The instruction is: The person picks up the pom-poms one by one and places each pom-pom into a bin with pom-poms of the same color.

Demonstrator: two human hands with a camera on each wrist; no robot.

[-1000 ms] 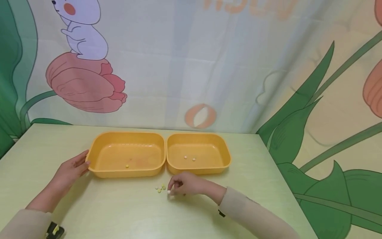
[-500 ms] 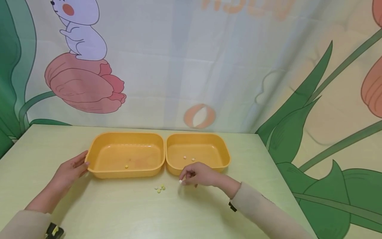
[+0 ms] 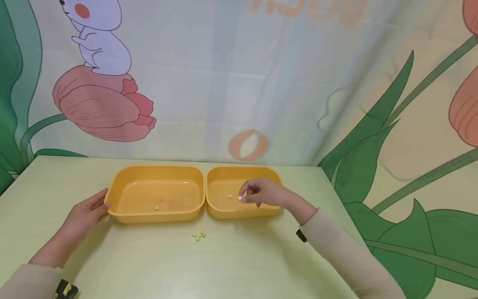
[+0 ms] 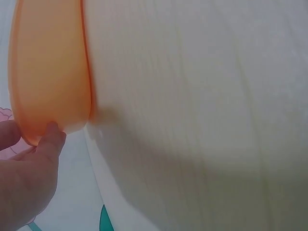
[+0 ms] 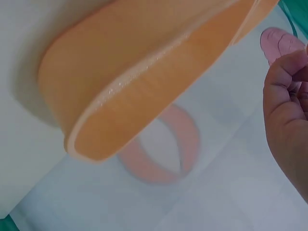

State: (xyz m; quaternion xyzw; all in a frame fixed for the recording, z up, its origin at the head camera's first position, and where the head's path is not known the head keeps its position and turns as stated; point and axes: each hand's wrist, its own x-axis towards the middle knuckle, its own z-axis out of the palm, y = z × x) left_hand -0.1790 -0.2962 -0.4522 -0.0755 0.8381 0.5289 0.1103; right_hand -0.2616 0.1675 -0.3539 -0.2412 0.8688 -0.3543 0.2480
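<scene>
Two orange trays stand side by side on the pale green table. My right hand (image 3: 243, 196) hovers over the right tray (image 3: 224, 213), fingers curled, pinching a small white pill (image 3: 240, 198) at its tips. Another white pill (image 3: 230, 196) lies on that tray's floor just to the left. A single yellow pill (image 3: 157, 208) lies in the left tray (image 3: 157, 216). My left hand (image 3: 100, 204) rests with straight fingers against that tray's left end; in the left wrist view its fingertips (image 4: 50, 137) touch the tray's wall (image 4: 48, 72). The right wrist view shows the right tray's rim (image 5: 144, 77) beside my right hand (image 5: 284, 101).
A small cluster of yellow and pale pills (image 3: 199, 235) lies on the table just in front of the gap between the trays. A printed curtain hangs right behind the table's far edge. The table's right edge runs close to the right tray.
My right hand lifted the white pill off the table beside the cluster and carried it up and to the right, over the right tray. The left hand stayed put.
</scene>
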